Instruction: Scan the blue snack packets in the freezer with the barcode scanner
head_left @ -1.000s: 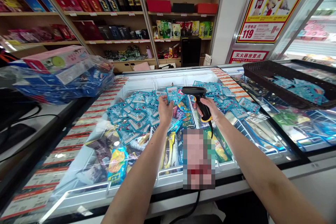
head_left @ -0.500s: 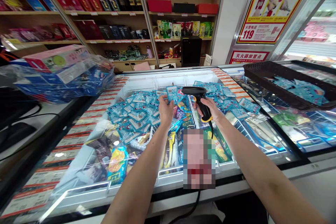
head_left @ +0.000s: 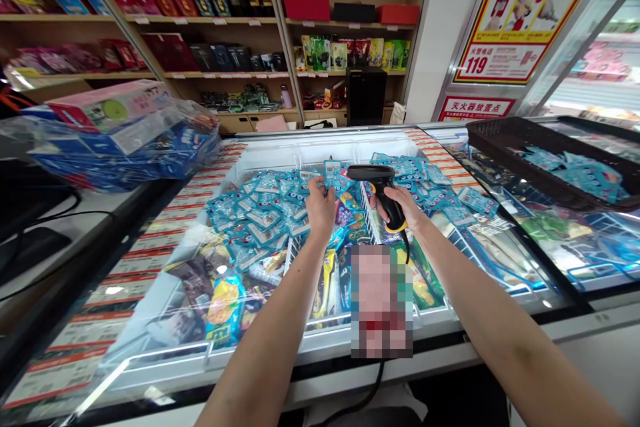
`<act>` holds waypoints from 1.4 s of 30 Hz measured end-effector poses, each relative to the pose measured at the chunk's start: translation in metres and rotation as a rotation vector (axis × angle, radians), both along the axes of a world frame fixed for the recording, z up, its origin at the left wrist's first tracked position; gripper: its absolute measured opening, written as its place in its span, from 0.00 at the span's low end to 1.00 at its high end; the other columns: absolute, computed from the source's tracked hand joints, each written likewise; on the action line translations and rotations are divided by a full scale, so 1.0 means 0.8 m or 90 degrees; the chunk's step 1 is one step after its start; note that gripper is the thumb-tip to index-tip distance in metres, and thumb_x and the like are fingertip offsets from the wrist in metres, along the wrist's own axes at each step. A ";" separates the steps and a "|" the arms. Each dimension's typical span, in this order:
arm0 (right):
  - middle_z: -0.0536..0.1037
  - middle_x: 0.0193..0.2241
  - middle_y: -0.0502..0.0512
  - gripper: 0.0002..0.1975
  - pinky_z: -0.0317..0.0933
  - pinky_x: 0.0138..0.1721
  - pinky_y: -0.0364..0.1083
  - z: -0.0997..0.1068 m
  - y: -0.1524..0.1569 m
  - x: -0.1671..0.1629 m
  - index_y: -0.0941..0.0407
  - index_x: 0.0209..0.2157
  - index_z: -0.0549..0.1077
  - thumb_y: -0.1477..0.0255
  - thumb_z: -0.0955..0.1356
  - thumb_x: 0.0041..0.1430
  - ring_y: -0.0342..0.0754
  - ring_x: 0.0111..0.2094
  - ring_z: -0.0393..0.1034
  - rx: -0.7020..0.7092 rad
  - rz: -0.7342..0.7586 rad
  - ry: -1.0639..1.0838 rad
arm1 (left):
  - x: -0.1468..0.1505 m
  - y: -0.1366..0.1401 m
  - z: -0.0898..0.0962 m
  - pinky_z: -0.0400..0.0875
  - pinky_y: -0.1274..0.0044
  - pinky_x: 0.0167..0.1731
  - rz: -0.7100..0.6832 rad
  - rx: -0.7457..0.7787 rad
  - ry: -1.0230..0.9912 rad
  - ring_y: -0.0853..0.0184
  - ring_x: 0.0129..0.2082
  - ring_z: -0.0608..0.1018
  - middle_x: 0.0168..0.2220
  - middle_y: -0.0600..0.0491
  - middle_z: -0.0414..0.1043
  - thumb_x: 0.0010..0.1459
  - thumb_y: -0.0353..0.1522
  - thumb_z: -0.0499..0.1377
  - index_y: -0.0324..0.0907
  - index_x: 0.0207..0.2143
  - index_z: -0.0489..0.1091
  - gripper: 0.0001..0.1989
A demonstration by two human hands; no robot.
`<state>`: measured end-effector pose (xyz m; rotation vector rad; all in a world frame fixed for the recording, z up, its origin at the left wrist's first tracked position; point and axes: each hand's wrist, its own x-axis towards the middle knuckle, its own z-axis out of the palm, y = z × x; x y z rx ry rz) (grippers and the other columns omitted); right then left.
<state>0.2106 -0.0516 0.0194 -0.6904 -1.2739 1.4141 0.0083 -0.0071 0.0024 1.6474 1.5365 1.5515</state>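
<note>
My left hand (head_left: 321,205) has its fingers closed on a small blue packet (head_left: 332,173), held upright with a barcode label facing me. In my right hand (head_left: 403,208) is a black barcode scanner (head_left: 373,174) with yellow trim, its head just right of the packet. A cable runs down from the scanner's handle. Left of my left hand, a heap of similar blue packets (head_left: 267,213) is spread over the glass freezer top (head_left: 165,307). Another spread of these packets (head_left: 425,185) lies beyond and right of the scanner.
Wrapped food and wire baskets show beneath the glass. At the right stands a dark brown tray (head_left: 540,177) with more blue packets. Plastic-wrapped boxes (head_left: 125,140) sit at the left. Behind the freezer are shelves of goods (head_left: 215,20) and a black box (head_left: 367,97).
The view has shifted slightly. My left hand and the packet are a little farther right, with the packet closer to the scanner head. Both hands keep their holds.
</note>
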 end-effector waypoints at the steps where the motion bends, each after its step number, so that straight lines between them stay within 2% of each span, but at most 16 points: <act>1: 0.77 0.29 0.55 0.20 0.53 0.13 0.41 0.000 0.000 0.000 0.58 0.36 0.69 0.55 0.67 0.54 0.39 0.14 0.61 0.002 0.004 0.000 | 0.000 -0.001 0.001 0.71 0.76 0.33 -0.003 0.002 0.004 0.70 0.24 0.72 0.22 0.60 0.63 0.58 0.31 0.54 0.41 0.48 0.60 0.15; 8: 0.77 0.28 0.56 0.20 0.53 0.13 0.41 -0.001 -0.001 -0.001 0.58 0.32 0.70 0.54 0.67 0.54 0.39 0.15 0.61 -0.009 -0.004 -0.020 | 0.001 -0.007 0.006 0.71 0.76 0.33 -0.004 -0.012 0.002 0.69 0.24 0.73 0.22 0.59 0.63 0.58 0.30 0.54 0.41 0.49 0.61 0.16; 11: 0.76 0.25 0.54 0.20 0.53 0.13 0.41 -0.002 -0.001 0.000 0.58 0.32 0.70 0.54 0.67 0.55 0.39 0.15 0.61 -0.013 -0.004 -0.027 | 0.002 -0.009 0.009 0.71 0.76 0.33 -0.002 -0.018 0.003 0.69 0.25 0.74 0.22 0.58 0.64 0.58 0.30 0.53 0.41 0.50 0.61 0.16; 20: 0.76 0.28 0.54 0.19 0.54 0.14 0.41 0.000 -0.002 -0.002 0.58 0.36 0.69 0.55 0.68 0.54 0.39 0.15 0.61 0.004 -0.005 0.010 | 0.001 -0.008 0.008 0.71 0.77 0.33 -0.005 -0.015 0.008 0.69 0.25 0.73 0.22 0.59 0.63 0.58 0.30 0.53 0.41 0.50 0.61 0.16; 26: 0.74 0.21 0.53 0.21 0.53 0.14 0.41 0.004 -0.003 0.002 0.59 0.33 0.71 0.53 0.66 0.55 0.39 0.15 0.60 -0.012 -0.047 0.013 | -0.002 -0.007 0.003 0.71 0.77 0.30 -0.009 -0.001 -0.018 0.70 0.24 0.72 0.26 0.57 0.65 0.60 0.32 0.53 0.40 0.52 0.57 0.18; 31: 0.77 0.29 0.54 0.20 0.54 0.14 0.40 0.004 0.000 0.005 0.57 0.37 0.71 0.54 0.67 0.54 0.39 0.16 0.61 -0.019 -0.089 0.072 | -0.004 -0.016 0.019 0.69 0.79 0.27 0.001 0.014 0.012 0.71 0.24 0.74 0.30 0.54 0.68 0.61 0.31 0.51 0.40 0.56 0.55 0.21; 34: 0.77 0.29 0.54 0.22 0.54 0.13 0.40 0.004 0.001 0.006 0.57 0.38 0.71 0.52 0.67 0.53 0.39 0.16 0.60 -0.025 -0.100 0.079 | -0.015 -0.016 0.035 0.69 0.77 0.31 0.026 0.040 0.075 0.69 0.27 0.76 0.37 0.50 0.72 0.61 0.30 0.51 0.42 0.57 0.56 0.21; 36: 0.77 0.29 0.54 0.23 0.55 0.13 0.40 0.004 0.001 0.006 0.57 0.39 0.71 0.52 0.67 0.53 0.39 0.16 0.60 -0.023 -0.108 0.084 | -0.028 -0.012 0.045 0.70 0.74 0.37 0.074 0.078 0.120 0.66 0.34 0.77 0.43 0.46 0.72 0.60 0.30 0.50 0.41 0.55 0.59 0.20; 38: 0.77 0.30 0.54 0.23 0.55 0.13 0.40 0.003 0.002 0.007 0.57 0.40 0.71 0.52 0.67 0.53 0.39 0.16 0.61 -0.021 -0.119 0.095 | -0.045 -0.007 0.051 0.68 0.71 0.44 0.119 0.096 0.179 0.62 0.41 0.76 0.44 0.45 0.72 0.61 0.30 0.49 0.40 0.51 0.64 0.16; 42: 0.77 0.28 0.53 0.22 0.56 0.13 0.40 0.001 0.004 0.011 0.57 0.38 0.71 0.53 0.67 0.53 0.39 0.16 0.61 -0.028 -0.138 0.122 | -0.074 -0.004 0.053 0.64 0.65 0.51 0.205 0.045 0.290 0.57 0.48 0.72 0.45 0.41 0.71 0.59 0.27 0.47 0.37 0.45 0.70 0.16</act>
